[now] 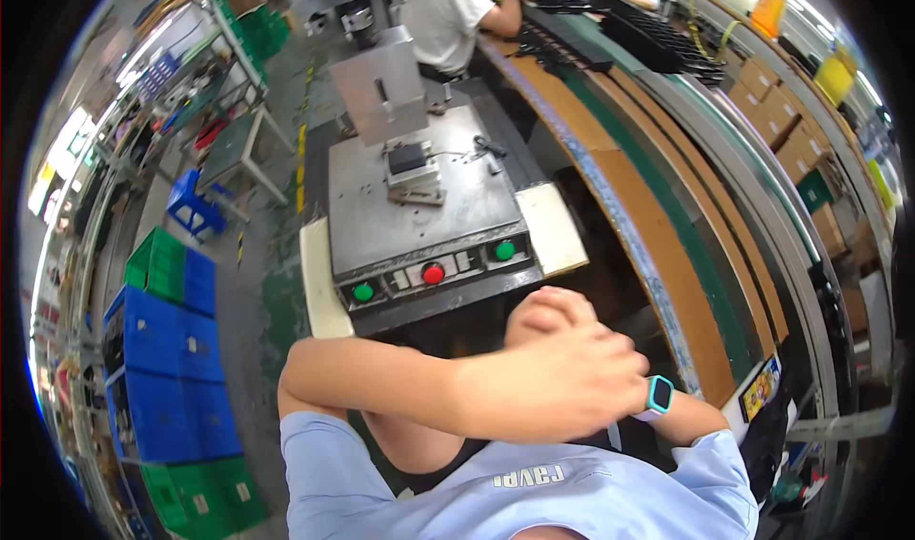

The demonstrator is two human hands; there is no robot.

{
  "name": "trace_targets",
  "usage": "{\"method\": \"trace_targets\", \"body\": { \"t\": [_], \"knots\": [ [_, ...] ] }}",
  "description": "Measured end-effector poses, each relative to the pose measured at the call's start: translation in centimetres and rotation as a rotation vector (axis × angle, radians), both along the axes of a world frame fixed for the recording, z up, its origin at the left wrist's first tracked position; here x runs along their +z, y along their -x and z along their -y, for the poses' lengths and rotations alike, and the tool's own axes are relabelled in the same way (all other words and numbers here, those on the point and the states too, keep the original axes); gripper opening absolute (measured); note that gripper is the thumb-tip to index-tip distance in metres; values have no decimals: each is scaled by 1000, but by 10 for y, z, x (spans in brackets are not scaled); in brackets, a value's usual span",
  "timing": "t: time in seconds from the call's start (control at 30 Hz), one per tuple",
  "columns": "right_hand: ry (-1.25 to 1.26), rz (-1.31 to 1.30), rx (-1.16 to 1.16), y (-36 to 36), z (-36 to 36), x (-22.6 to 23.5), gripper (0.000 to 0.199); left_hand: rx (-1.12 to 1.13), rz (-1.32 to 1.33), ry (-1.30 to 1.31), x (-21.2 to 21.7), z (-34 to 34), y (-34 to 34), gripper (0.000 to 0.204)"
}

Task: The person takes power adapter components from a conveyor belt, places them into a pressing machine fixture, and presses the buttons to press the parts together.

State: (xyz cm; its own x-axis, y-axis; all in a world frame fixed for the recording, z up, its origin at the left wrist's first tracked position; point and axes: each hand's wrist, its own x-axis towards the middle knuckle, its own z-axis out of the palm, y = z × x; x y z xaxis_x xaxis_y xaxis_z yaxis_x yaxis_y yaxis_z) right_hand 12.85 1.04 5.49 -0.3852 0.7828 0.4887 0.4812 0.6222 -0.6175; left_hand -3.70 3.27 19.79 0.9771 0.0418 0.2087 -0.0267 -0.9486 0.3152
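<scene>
the machine (429, 227) (grey, flat-topped) bears a red button (433, 273).

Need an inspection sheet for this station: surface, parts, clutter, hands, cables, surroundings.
Surface: grey metal plate, small dark holes or specks visible.
Job's things: dark block on metal fixture; front panel has left green button, red button, right green button.
Clutter: black parts massed on the long bench at right.
Hands: left hand crosses over right hand; no object seen in either, fingers partly hidden.
Cables: short black cable lying on plate, right of fixture.
Surroundings: blue bins, blue stool at left; co-worker beyond plate.
</scene>
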Motion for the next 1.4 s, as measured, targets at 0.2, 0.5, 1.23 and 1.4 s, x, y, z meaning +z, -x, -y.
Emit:
{"method": "trace_targets", "body": {
  "t": [0.2,0.5,1.23,1.4],
  "knots": [
    [176,-114,-252,33,17,-28,80,-297,244,9,-103,15,-86,19],
    [258,-202,66,-28,19,-5,79,-152,-212,-111,-110,-9,-97,54],
    [-44,-124,53,-66,25,-16,64,-12,326,-20,-118,-28,-73,49],
    [-101,-145,69,-65,20,-17,64,-37,406,-187,-122,-22,-63,59]
  ]
}}
